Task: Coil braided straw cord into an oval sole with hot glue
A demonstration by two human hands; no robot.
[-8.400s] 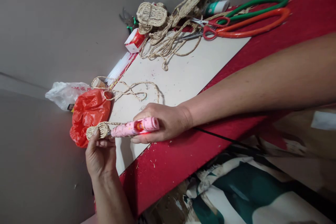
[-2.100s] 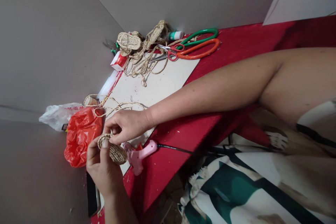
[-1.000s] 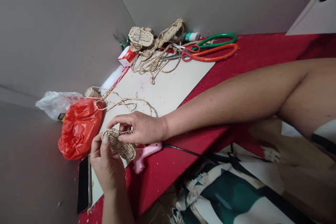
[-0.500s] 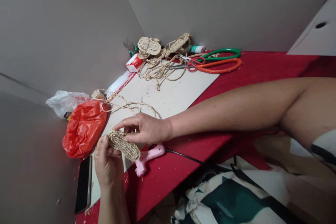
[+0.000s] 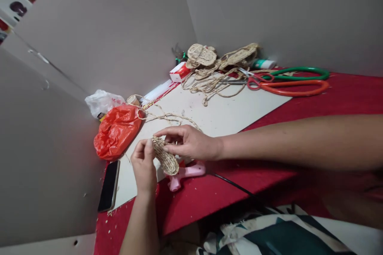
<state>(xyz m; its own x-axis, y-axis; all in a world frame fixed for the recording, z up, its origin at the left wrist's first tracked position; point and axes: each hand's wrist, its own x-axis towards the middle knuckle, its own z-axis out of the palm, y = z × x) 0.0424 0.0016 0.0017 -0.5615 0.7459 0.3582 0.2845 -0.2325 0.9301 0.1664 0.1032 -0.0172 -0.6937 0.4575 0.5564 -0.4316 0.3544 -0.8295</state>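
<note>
A small shoe-sole shape of coiled straw cord (image 5: 166,158) is held between my two hands above the board. My left hand (image 5: 145,159) pinches its upper left end between thumb and fingers. From the right, my right hand (image 5: 188,141) grips its upper side, thumb on the face and index finger stretched along the end. A loose straw cord (image 5: 170,116) runs over the board behind my right hand. Just below the sole lies a pink glue gun (image 5: 191,170), partly covered by it. My right hand's other fingers are partly hidden.
A white board (image 5: 215,107) lies on the red-covered table (image 5: 191,207). Straw soles (image 5: 202,54) and tangled cord, large scissors (image 5: 299,83), and a small red-white box (image 5: 179,72) stand behind. A red plastic bag (image 5: 118,131) and phone (image 5: 109,186) sit left. A black cable (image 5: 233,183) trails right.
The camera view has turned, so the whole scene sits farther right. Both hands keep hold of the straw sole, with the left fingers closed at its upper end.
</note>
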